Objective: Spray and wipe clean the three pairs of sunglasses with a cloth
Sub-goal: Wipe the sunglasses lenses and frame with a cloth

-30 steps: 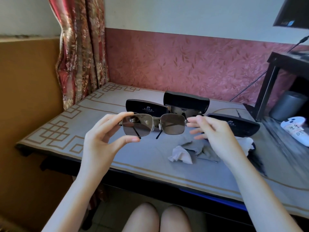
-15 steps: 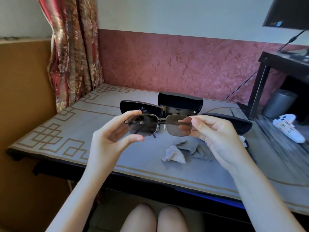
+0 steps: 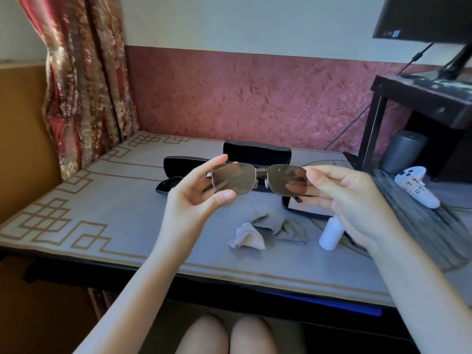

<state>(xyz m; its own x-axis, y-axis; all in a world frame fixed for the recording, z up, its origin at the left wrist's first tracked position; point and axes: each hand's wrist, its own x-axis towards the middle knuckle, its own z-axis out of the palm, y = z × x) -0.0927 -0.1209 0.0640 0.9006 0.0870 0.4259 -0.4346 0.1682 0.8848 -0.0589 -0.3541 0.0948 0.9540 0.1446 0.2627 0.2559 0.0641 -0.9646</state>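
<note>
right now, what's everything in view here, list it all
table: one, grey top with gold pattern
sunglasses: one, brown-tinted, metal frame, held above the table
glasses cases: three, black, on the table behind the sunglasses
cloth: one, grey, crumpled on the table
spray bottle: one, white, right of the cloth
curtain: one, red floral, left
monitor: one, black, top right
controller: one, white, far right
left hand: pinches the sunglasses' left lens
right hand: pinches their right end
</note>
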